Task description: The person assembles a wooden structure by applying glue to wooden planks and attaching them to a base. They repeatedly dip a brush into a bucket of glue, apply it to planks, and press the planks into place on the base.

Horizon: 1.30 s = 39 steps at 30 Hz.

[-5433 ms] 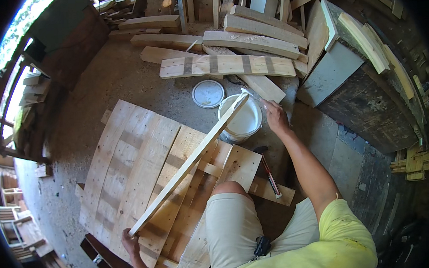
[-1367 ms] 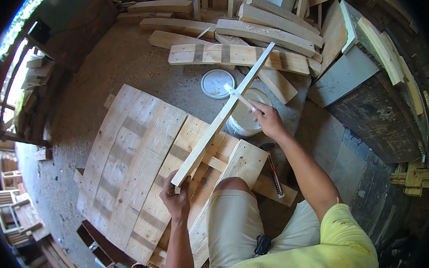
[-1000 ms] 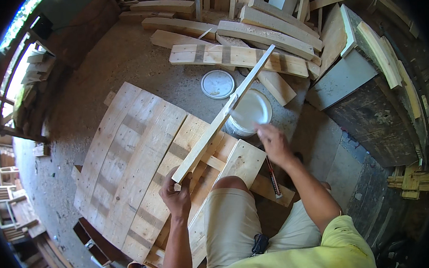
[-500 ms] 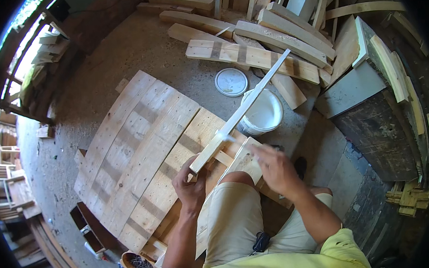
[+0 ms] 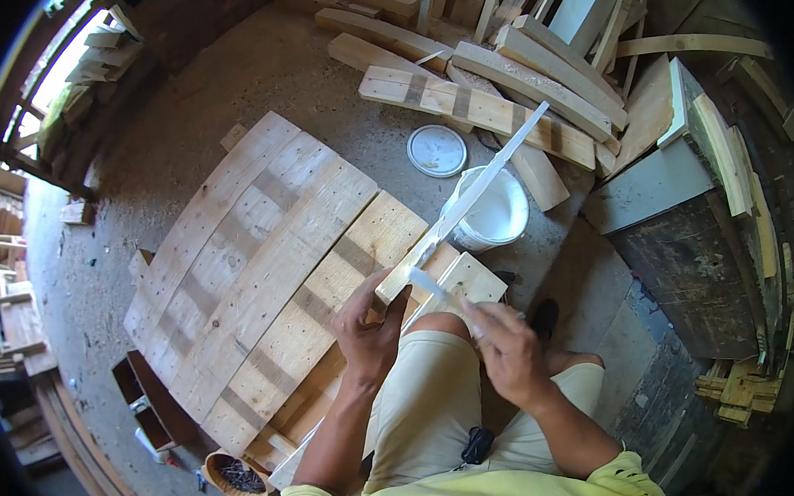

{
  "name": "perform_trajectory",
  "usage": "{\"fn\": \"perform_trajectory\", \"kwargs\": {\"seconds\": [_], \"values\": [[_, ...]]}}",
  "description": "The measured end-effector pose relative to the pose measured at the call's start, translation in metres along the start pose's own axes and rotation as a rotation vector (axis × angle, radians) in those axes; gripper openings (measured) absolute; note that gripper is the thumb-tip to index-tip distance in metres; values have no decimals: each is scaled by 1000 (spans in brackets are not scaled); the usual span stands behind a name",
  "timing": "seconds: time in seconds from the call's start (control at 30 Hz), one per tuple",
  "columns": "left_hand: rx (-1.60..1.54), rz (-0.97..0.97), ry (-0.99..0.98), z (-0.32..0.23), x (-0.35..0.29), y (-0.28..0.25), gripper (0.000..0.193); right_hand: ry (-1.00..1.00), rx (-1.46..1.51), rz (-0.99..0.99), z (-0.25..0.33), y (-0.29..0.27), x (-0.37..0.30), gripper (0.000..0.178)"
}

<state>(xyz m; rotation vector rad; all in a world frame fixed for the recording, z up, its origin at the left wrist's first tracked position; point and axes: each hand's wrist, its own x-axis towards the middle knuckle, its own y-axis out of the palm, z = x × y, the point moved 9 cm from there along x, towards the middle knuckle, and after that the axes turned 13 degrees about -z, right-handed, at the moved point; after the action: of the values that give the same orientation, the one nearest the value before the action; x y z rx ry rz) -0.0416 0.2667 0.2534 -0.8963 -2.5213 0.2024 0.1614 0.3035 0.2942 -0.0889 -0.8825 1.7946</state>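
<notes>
My left hand [image 5: 365,329] grips the near end of a long wooden strip [image 5: 493,169], which slants up and away to the right. White coating covers most of its upper face; bare wood shows at the near end. My right hand [image 5: 505,348] is closed round a thin tool [image 5: 428,282] with a flat, white-coated end, close to the strip by my left hand; whether it is a brush or a spreader I cannot tell. Under the strip's far half stands an open white bucket [image 5: 494,211] of white material. Its round lid [image 5: 437,151] lies on the floor behind.
A large panel of joined boards [image 5: 263,264] with darker cross bands lies left of my knees. Curved timbers [image 5: 532,79] are piled at the back. On the right stands a dark wooden box [image 5: 684,251]. A basket of nails [image 5: 237,476] and a brown wooden tray [image 5: 154,400] sit at lower left.
My right hand has drawn the tool back along the strip toward my left hand. The strip is still in my left hand, and the whole view has shifted slightly.
</notes>
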Motion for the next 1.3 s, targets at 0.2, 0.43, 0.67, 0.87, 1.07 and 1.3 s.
{"fn": "perform_trajectory", "kwargs": {"seconds": [0.2,0.43,0.67,0.87,1.07,1.3], "values": [[-26,12,-17,-5,-2,5,33,110,-142,-63,-29,-21,31,39],[-61,15,51,-6,-2,6,37,111,-4,110,41,-10,5,38],[-16,-11,48,0,3,-5,36,376,-123,-150,-66,-77,53,36],[-27,7,7,-2,4,5,33,376,-564,15,-283,-29,70,26],[39,47,326,-12,29,-19,29,62,-511,-239,-251,-18,141,32],[193,251,739,-63,47,-60,30,50,-161,207,-218,28,244,42]]}}
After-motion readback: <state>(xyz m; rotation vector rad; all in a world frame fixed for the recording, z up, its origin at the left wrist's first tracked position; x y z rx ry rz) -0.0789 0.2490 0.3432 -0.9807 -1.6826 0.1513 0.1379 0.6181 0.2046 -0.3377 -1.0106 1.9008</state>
